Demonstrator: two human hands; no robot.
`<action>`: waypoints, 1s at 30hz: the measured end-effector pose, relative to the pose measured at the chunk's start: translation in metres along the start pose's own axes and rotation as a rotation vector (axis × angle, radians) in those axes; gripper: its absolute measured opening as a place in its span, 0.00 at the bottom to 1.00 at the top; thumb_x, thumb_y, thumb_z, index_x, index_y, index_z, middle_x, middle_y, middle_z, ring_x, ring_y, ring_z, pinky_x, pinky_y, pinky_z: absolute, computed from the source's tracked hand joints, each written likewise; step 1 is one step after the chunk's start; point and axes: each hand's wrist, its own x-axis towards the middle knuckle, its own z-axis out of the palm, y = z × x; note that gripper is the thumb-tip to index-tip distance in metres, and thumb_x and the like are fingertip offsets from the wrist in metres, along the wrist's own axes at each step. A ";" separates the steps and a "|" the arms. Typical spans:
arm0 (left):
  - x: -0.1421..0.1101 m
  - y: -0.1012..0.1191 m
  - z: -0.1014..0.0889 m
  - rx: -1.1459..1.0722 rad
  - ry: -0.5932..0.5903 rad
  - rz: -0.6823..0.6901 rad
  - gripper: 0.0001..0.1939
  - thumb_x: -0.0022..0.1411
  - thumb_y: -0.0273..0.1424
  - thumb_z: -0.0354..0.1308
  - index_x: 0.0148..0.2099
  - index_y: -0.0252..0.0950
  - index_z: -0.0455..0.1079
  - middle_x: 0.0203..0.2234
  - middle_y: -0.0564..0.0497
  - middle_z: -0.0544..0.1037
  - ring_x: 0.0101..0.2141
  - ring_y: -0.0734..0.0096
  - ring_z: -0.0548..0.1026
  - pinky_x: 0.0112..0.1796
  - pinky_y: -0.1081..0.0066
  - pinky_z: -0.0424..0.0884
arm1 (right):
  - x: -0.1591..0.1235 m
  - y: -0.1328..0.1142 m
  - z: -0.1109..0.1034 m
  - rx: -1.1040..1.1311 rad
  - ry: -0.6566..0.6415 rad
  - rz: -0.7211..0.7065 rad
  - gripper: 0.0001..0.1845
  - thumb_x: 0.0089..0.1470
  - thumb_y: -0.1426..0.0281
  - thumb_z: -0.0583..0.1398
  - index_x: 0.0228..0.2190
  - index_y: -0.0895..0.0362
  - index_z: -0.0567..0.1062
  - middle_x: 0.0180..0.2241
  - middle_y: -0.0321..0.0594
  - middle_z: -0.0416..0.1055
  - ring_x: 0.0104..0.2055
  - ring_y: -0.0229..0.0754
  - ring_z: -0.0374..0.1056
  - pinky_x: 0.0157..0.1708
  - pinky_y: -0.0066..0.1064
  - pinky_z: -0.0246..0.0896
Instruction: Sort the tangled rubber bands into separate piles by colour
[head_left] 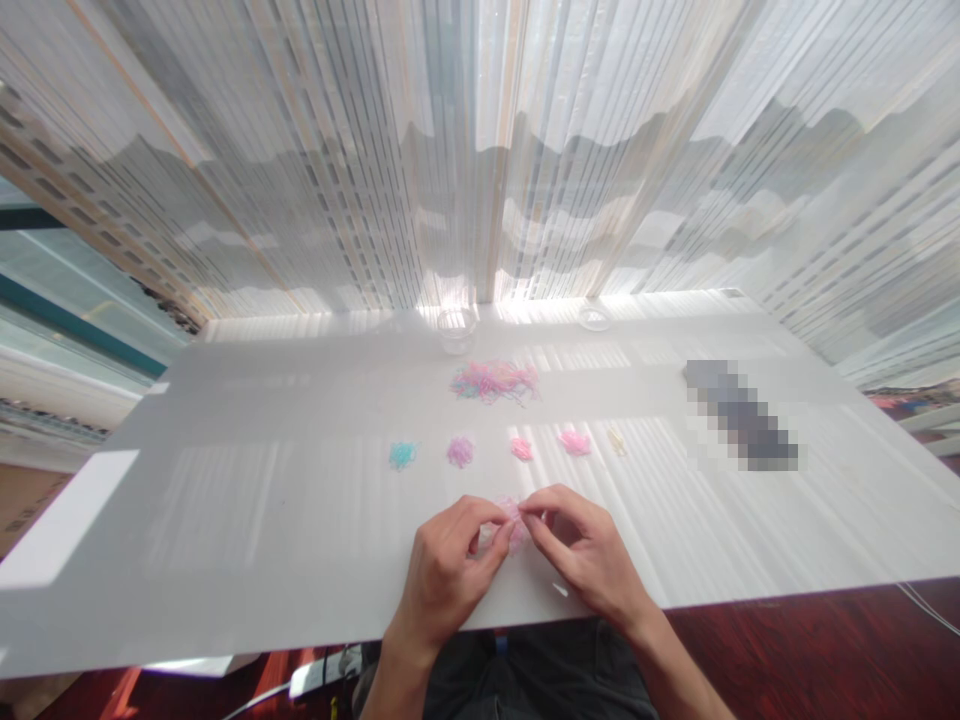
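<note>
My left hand [465,560] and my right hand [577,550] meet near the table's front edge. Thumb and forefinger are pinched together on each, the fingertips almost touching. Whatever lies between them is too small to make out. Under the fingertips is a small pink and lilac pile [514,520] of thin strands that look like little elastic bands, partly covered by my hands. Beyond it runs a row of small heaps: teal [403,454], lilac [460,451], coral pink [521,448], pink [574,442] and pale yellow [617,441]. A larger mixed pile [495,381] sits behind the row.
A clear round tub [457,330] stands at the back of the white table [300,560], with a clear lid [595,318] to its right. A dark pixelated object [742,415] lies at the right. Striped sheer curtains [480,150] hang along the far edge.
</note>
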 end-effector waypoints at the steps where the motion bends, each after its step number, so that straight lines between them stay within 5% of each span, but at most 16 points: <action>1: 0.000 0.000 0.000 0.000 -0.001 0.000 0.01 0.70 0.27 0.61 0.43 0.38 0.73 0.33 0.52 0.80 0.27 0.74 0.72 0.29 0.74 0.69 | 0.000 0.001 0.000 -0.001 0.004 0.004 0.04 0.63 0.71 0.62 0.37 0.53 0.79 0.33 0.36 0.78 0.32 0.37 0.72 0.34 0.26 0.69; 12: -0.001 0.003 -0.003 0.016 0.031 -0.047 0.03 0.69 0.26 0.61 0.41 0.39 0.73 0.31 0.53 0.79 0.25 0.74 0.70 0.30 0.74 0.68 | 0.000 0.003 0.002 0.005 0.023 0.020 0.05 0.64 0.70 0.62 0.38 0.53 0.80 0.34 0.37 0.79 0.33 0.38 0.73 0.34 0.26 0.69; 21: 0.025 -0.014 -0.020 0.361 0.412 -0.253 0.05 0.67 0.32 0.63 0.38 0.39 0.79 0.30 0.54 0.81 0.21 0.76 0.67 0.28 0.74 0.66 | 0.000 0.001 0.002 -0.033 0.065 0.022 0.06 0.64 0.69 0.61 0.37 0.53 0.80 0.33 0.37 0.79 0.32 0.38 0.73 0.34 0.27 0.70; 27: 0.031 -0.018 -0.010 0.511 0.374 -0.473 0.03 0.62 0.28 0.67 0.37 0.42 0.82 0.31 0.55 0.82 0.24 0.75 0.71 0.28 0.74 0.63 | 0.001 0.000 0.002 -0.047 0.048 0.025 0.07 0.64 0.68 0.61 0.36 0.54 0.80 0.32 0.38 0.79 0.31 0.39 0.74 0.33 0.28 0.70; 30: 0.031 -0.020 -0.007 0.522 0.355 -0.458 0.04 0.61 0.27 0.68 0.37 0.42 0.81 0.30 0.55 0.81 0.24 0.74 0.71 0.27 0.74 0.61 | 0.000 0.000 0.002 -0.058 0.045 0.018 0.08 0.65 0.67 0.60 0.36 0.54 0.80 0.32 0.38 0.79 0.31 0.39 0.74 0.33 0.28 0.70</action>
